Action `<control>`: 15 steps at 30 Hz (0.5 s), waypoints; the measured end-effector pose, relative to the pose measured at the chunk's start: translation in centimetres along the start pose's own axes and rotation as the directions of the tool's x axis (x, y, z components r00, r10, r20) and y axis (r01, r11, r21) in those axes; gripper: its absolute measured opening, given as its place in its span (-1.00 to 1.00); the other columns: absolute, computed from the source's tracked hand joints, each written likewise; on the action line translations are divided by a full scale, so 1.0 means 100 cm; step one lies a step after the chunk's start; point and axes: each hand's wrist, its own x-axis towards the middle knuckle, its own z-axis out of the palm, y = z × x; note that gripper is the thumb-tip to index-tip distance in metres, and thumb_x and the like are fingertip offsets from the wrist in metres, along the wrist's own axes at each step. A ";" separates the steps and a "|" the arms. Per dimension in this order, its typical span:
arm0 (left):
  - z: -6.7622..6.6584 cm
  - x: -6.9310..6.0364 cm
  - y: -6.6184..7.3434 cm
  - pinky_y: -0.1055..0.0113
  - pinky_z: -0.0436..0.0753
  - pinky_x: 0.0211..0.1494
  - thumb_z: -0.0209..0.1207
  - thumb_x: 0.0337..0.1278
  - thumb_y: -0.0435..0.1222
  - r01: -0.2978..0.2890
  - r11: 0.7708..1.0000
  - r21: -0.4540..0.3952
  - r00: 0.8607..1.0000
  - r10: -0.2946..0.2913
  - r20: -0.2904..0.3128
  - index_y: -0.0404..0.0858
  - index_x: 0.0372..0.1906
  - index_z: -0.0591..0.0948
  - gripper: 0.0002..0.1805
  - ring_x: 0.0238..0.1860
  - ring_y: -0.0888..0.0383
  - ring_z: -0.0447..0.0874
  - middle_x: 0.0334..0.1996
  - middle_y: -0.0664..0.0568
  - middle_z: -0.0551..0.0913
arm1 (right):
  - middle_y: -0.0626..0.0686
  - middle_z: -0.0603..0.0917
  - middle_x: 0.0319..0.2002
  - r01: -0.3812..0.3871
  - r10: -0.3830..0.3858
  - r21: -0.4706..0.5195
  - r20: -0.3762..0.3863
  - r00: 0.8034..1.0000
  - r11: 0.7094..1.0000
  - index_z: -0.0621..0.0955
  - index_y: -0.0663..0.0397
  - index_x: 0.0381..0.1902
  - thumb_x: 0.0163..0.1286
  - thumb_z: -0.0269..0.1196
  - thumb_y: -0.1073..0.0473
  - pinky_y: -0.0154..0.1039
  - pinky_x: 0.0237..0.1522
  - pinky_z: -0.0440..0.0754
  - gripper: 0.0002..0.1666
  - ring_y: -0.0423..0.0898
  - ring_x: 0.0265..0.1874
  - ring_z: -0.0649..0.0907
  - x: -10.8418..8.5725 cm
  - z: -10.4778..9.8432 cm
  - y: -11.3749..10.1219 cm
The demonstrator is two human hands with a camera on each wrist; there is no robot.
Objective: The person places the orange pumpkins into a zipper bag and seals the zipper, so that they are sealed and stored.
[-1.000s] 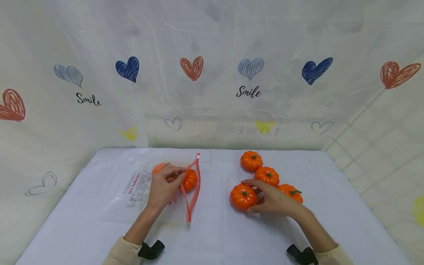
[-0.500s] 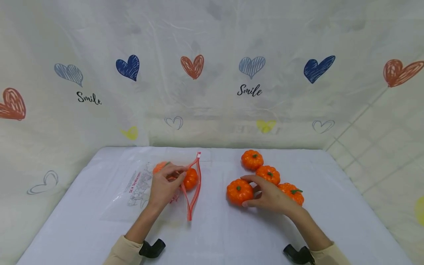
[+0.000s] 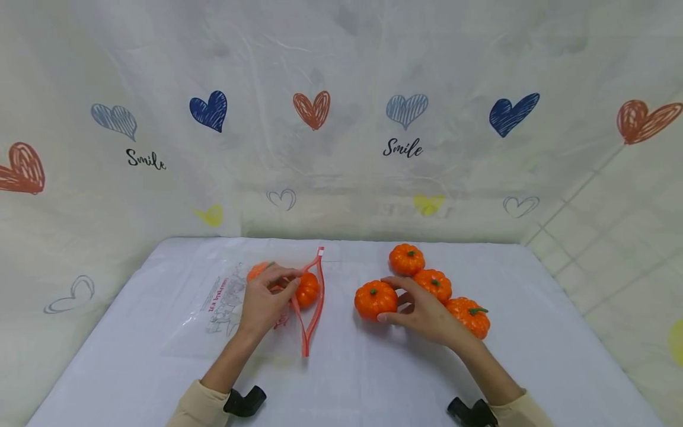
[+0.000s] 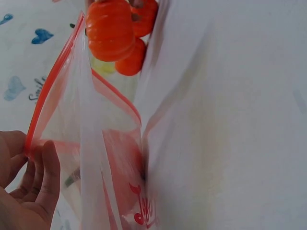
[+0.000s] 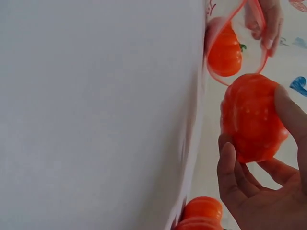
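Observation:
A clear zip bag (image 3: pixel 224 314) with red-orange edging lies on the left of the table, its mouth facing right. My left hand (image 3: pixel 268 299) pinches the upper edge of that mouth and holds it apart, as the left wrist view (image 4: pixel 31 182) also shows. Inside the bag are orange pumpkins, one pumpkin (image 3: pixel 308 290) just within the mouth and another (image 3: pixel 257 271) deeper, partly behind the hand. To the right of the bag, my right hand (image 3: pixel 427 311) grips a small orange pumpkin (image 3: pixel 375 300) with a green stem, thumb and fingers round its side (image 5: pixel 254 117).
Three more pumpkins stand on the right: one at the back (image 3: pixel 407 260), one in the middle (image 3: pixel 433 284) and one by the right forearm (image 3: pixel 469 317). A white cloth covers the table (image 3: pixel 341 385). Behind it hangs a pale sheet (image 3: pixel 341 166) printed with hearts.
My right hand has moved left with the pumpkin, bringing it closer to the bag's mouth and away from the other pumpkins. The left hand has stayed at the bag's edge.

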 end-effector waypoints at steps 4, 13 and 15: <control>0.000 0.000 0.001 0.55 0.67 -0.04 0.36 0.32 -0.27 0.004 1.000 -0.001 1.000 -0.004 0.006 0.03 -0.03 0.83 -0.80 -0.14 0.10 0.63 -0.16 0.05 0.71 | 0.07 0.61 0.29 -0.015 0.016 0.043 -0.021 1.000 0.999 0.46 -0.07 0.44 0.21 0.56 -0.09 -0.24 0.01 0.77 -0.11 -0.07 -0.03 0.70 0.002 0.003 -0.002; 0.001 -0.001 0.000 0.52 0.69 -0.04 0.36 0.34 -0.24 -0.012 1.000 -0.011 1.000 0.013 0.012 0.05 -0.04 0.82 -0.81 -0.14 0.10 0.65 -0.18 0.12 0.70 | 0.15 0.53 0.39 -0.031 0.034 0.102 -0.029 0.999 0.994 0.39 0.00 0.47 0.27 0.52 -0.03 -0.17 0.09 0.77 -0.10 -0.01 0.06 0.70 0.008 0.011 -0.010; 0.001 -0.001 0.000 0.52 0.70 -0.04 0.36 0.33 -0.25 -0.012 1.000 -0.008 1.000 0.013 0.012 0.05 -0.03 0.82 -0.81 -0.14 0.10 0.65 -0.17 0.13 0.70 | 0.15 0.52 0.40 -0.035 0.039 0.111 -0.029 0.999 0.993 0.39 0.00 0.48 0.27 0.53 -0.01 -0.17 0.09 0.77 -0.10 0.00 0.07 0.71 0.009 0.013 -0.010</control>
